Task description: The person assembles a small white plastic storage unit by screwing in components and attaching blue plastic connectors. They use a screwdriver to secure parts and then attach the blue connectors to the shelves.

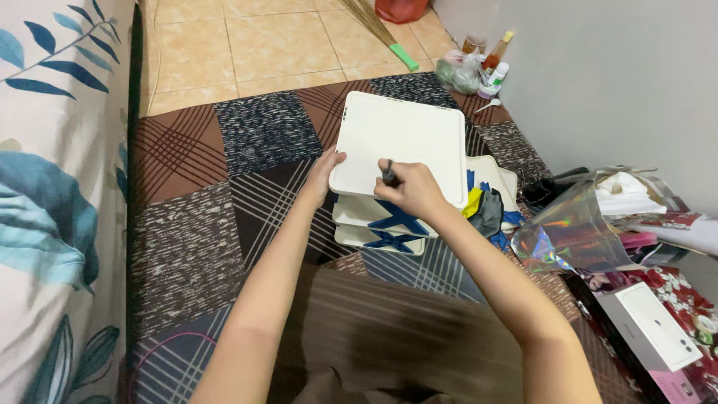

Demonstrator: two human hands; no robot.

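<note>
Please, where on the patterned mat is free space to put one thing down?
The patterned mat is bare between the leaf-print fabric and the stacked white boards that the left hand steadies. To the right it is crowded: holographic wrap, white box, bottles.

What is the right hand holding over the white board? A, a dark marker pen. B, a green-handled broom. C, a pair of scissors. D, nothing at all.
A: the right hand has its grip on a dark marker pen, tip at the white board, whose edge the left hand steadies.
</note>
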